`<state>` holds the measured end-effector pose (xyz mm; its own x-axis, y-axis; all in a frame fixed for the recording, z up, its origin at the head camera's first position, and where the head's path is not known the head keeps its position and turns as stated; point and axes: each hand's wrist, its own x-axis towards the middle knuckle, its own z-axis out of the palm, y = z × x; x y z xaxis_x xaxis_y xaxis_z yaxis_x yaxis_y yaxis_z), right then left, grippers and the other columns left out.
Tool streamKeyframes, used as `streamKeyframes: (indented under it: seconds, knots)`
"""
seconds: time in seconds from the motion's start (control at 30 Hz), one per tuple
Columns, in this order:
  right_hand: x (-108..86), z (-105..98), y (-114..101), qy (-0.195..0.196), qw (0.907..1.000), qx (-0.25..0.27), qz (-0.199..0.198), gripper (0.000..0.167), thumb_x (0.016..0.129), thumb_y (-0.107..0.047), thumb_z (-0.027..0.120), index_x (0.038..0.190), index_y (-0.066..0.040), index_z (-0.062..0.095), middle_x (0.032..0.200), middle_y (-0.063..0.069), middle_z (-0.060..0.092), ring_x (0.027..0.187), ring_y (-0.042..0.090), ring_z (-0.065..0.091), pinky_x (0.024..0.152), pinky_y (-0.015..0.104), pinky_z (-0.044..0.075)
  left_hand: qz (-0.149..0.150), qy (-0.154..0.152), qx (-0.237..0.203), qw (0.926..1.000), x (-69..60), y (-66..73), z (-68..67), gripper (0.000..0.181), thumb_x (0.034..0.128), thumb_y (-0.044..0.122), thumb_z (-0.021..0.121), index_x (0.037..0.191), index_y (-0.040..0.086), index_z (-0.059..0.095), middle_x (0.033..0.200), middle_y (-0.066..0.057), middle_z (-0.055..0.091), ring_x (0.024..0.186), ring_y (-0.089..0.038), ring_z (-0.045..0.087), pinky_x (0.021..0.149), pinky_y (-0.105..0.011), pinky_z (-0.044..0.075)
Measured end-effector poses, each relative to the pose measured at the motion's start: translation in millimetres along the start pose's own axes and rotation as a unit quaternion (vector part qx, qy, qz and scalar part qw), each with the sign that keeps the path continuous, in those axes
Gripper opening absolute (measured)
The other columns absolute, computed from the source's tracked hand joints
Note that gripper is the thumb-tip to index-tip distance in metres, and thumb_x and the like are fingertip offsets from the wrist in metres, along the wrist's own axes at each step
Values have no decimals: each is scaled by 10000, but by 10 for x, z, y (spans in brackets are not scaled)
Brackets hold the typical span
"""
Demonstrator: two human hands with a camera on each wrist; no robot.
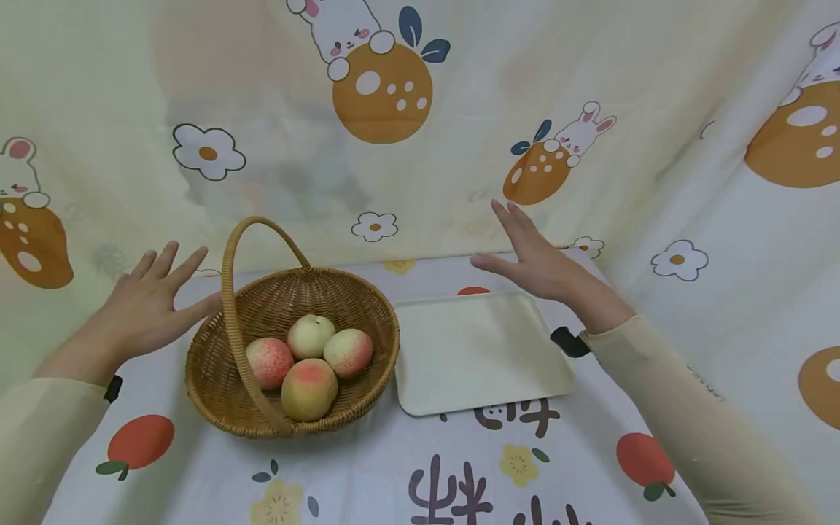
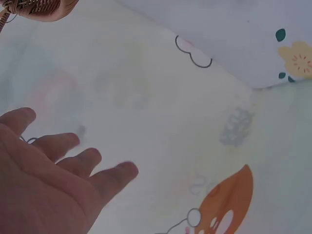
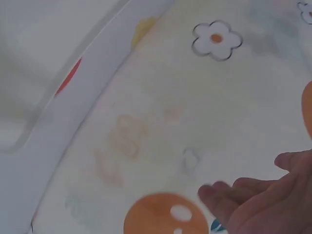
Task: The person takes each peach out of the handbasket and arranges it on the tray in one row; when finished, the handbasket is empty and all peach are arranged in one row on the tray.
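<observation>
A wicker basket [image 1: 298,284] with a tall handle holds several peaches [image 1: 310,389], red and pale yellow. The left hand [image 1: 147,310] is spread at the basket's left side, its thumb near the handle; whether it touches cannot be told. To the right of the basket lies a cream rectangular tray [image 1: 482,354] with nothing on it. Above the tray's back right corner the right hand [image 1: 545,266] is held up, fingers extended and holding nothing. The left wrist view shows the left hand [image 2: 53,180] with loose fingers; the right wrist view shows the right hand [image 3: 265,200] and part of the tray [image 3: 29,117].
A white patterned cloth [image 1: 216,481] with fruit, flowers and dark lettering covers the table. Behind and at the sides hangs a pale curtain [image 1: 453,168] printed with rabbits, orange fruit and flowers. Black bands are on both wrists.
</observation>
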<state>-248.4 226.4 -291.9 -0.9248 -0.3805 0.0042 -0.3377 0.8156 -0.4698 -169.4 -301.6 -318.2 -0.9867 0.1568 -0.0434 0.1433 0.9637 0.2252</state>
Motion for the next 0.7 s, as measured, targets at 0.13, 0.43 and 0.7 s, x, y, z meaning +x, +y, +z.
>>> streamKeyframes:
  seconds: [0.13, 0.43, 0.7]
  knots:
    - [76, 169, -161, -52, 9935, 964, -596, 961, 943, -589, 585, 1638, -291, -8, 1689, -9, 11, 1530, 262, 68, 1176, 592, 137, 16, -108, -378, 9992, -46, -34, 48, 944, 972, 587, 523, 1628, 86, 67, 1604, -366, -49, 1389, -668, -22, 1015, -818, 83]
    - [190, 608, -683, -684, 9686, 2132, -1079, 878, 952, -625, 548, 1625, -367, 46, 1675, -77, 68, 1481, 312, 263, 1098, 571, 343, 64, -582, -1146, 9917, -262, -98, 231, 972, 905, 543, 683, 1633, 145, 178, 1604, -375, 2, 1313, -705, 221, 887, -822, 310]
    - [245, 971, -939, -982, 9599, 2174, -1469, 885, 953, -624, 549, 1636, -288, 97, 1667, -88, 140, 1458, 245, 322, 1133, 483, 326, 278, -1148, -1824, 9761, -332, -125, 428, 883, 936, 435, 692, 1588, 15, 271, 1531, -349, 328, 1273, -624, 404, 861, -661, 494]
